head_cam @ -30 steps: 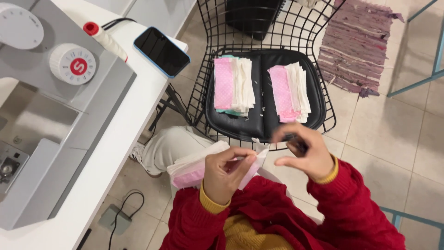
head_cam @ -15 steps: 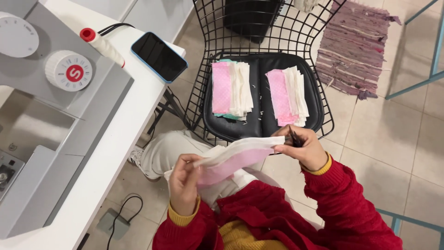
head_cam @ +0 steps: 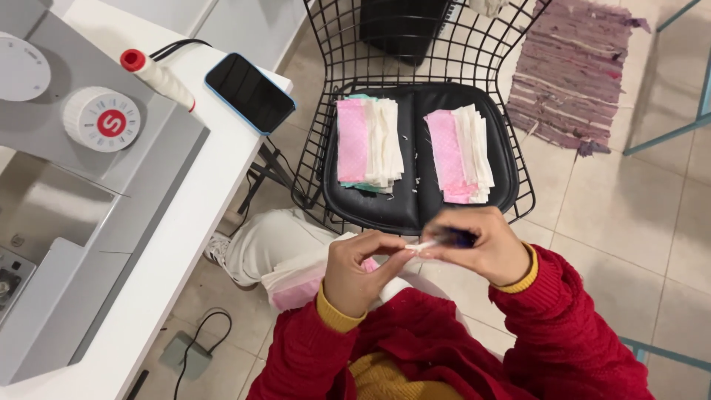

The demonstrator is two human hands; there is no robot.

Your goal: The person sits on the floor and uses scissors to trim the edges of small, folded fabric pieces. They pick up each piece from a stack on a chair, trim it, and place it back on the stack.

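Looking down from the wearer's head, the view shows two arms in red knitted sleeves with yellow cuffs meeting over the lap. The left hand is curled, thumb and forefinger pressed together, pinching the near end of a narrow white strip of fabric. The right hand faces it with knuckles up, its fingers closed on the strip's other end and on a small dark tool, too blurred to identify; the strip seems held taut between the hands so its edge can be worked. Both wrists are bent inward, elbows tucked close to the body. Beneath the hands, a pile of pink and white fabric pieces rests on the lap over pale trousers, likely kept there within easy reach. On the tiled floor to the left lies a grey foot pedal with its cable. Further out, a black wire chair with a dark cushion carries two neat stacks of folded pieces, the left stack and the right stack, each pink on one side and white on the other, apparently sorted apart. At the left runs a white worktop bearing a grey sewing machine, a white spool with a red cap and a dark phone in a blue case. A purple woven rug lies farthest off.
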